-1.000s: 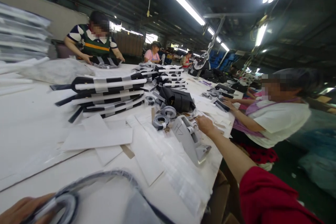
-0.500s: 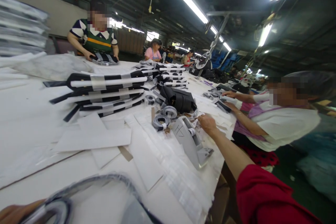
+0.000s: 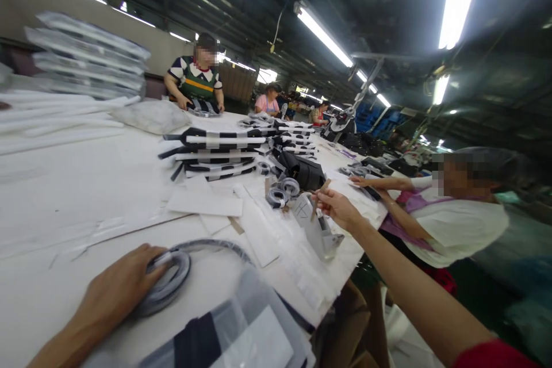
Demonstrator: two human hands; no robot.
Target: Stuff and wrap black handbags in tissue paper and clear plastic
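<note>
My left hand is closed around a coiled dark strap wrapped in clear plastic, low on the left side. From the coil the strap arches over to a plastic-wrapped black item with a white card at the bottom edge. My right hand pinches a short brown strip between thumb and fingers. That strip is just above a grey tape dispenser with a mark drawn on its side. Small wrapped strap coils and a black leather-like bag are just beyond the dispenser.
White cards and clear plastic sleeves lie on the white table. Black bags with white padding are stacked further back. A co-worker works at the right edge, another across the table.
My right hand has lifted back from beside the dispenser, now with the brown strip in its fingers. The view has shifted, bringing my left hand and the coiled strap more fully into sight.
</note>
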